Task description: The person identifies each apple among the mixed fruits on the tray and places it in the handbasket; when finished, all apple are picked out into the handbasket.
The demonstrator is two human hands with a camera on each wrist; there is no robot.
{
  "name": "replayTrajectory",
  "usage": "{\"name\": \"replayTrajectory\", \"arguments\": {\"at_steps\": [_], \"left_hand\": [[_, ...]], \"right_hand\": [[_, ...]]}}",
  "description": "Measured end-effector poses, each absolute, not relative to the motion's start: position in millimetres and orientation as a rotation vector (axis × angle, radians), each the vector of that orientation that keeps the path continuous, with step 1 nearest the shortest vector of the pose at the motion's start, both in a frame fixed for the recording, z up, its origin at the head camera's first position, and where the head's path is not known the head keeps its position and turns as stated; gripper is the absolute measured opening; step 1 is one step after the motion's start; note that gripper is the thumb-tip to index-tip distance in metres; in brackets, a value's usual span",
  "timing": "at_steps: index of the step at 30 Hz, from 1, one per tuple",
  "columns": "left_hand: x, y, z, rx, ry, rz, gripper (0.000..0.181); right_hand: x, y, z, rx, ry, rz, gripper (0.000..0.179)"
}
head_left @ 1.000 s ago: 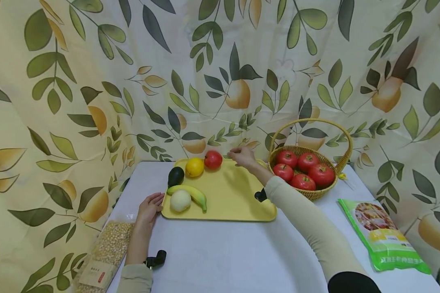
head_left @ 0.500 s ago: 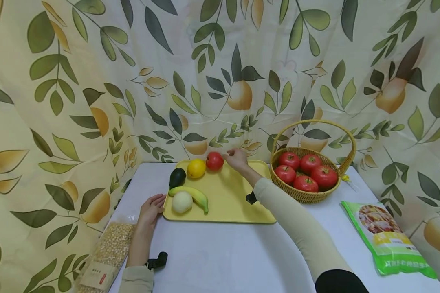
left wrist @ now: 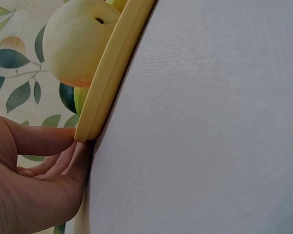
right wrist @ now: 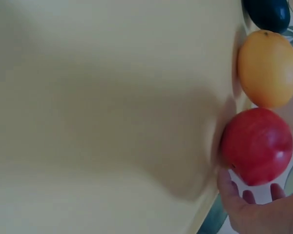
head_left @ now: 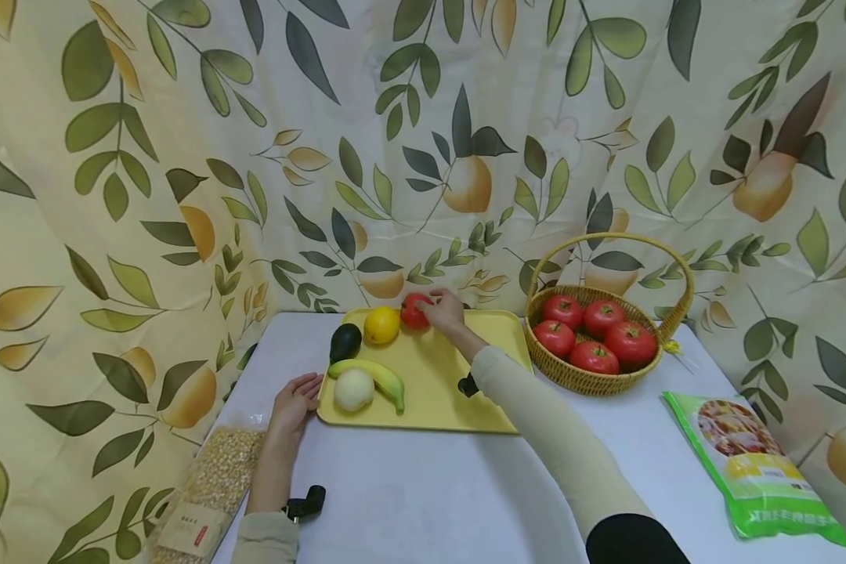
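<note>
A yellow tray [head_left: 437,392] lies on the white-covered table. My left hand [head_left: 296,403] pinches its left edge, thumb at the rim and fingers lower down, as the left wrist view shows. At the tray's back, my right hand [head_left: 446,311] holds a red pomegranate [right wrist: 258,146] from its right side, thumb and fingertips against it. Left of the pomegranate sits an orange [head_left: 381,325], then a dark avocado [head_left: 345,342]. A banana [head_left: 374,374] curves behind a pale peach [head_left: 354,389] at the tray's left front.
A wicker basket [head_left: 585,382] with a tall handle, full of several red fruits [head_left: 630,345], stands right of the tray. A green food packet [head_left: 757,470] lies at the right front. A bag of kernels [head_left: 215,478] lies at the left, beside the left forearm. Patterned cloth hangs behind.
My right hand has moved left along the tray's back, from a gap beside the pomegranate to contact with it. The left hand stays at the tray's edge. The view has shifted slightly.
</note>
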State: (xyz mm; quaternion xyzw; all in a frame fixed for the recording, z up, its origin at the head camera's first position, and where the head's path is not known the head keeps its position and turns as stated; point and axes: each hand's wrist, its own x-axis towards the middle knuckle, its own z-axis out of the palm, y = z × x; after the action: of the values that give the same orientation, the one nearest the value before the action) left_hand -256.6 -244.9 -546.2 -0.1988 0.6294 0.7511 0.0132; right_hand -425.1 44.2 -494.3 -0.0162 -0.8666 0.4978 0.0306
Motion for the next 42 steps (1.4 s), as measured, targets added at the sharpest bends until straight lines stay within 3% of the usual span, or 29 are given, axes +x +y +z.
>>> {"name": "replayTrajectory", "arguments": {"at_steps": [13,22,26,30,36,42], "left_hand": [[-255,-244,-546,-0.59,1.986,2.348,0.067],[-255,-244,-547,-0.579,1.996,2.34,0.067],[-256,-246,-546,-0.569,2.0,2.338,0.068],[-257,-245,-545,-0.581,2.009,2.321,0.067],[-258,-244,-544,-0.589,2.005,2.329,0.067],[-257,-245,-544,-0.595,2.002,2.324,0.068]], "right_hand": [[-430,30,-503,-0.072,-2.614,1.605,0.056],[-431,31,-503,-0.179,-2.579,1.561,0.043],[-427,33,-498,-0.21,-2.602,1.56,0.051],[-426,38,-498,-0.176,-2.566,1.71,0.059],[-427,48,-499,-0.205,-2.487,1.999,0.05],[-419,54,-496,-0.276,-2.381,2.263,0.058]]}}
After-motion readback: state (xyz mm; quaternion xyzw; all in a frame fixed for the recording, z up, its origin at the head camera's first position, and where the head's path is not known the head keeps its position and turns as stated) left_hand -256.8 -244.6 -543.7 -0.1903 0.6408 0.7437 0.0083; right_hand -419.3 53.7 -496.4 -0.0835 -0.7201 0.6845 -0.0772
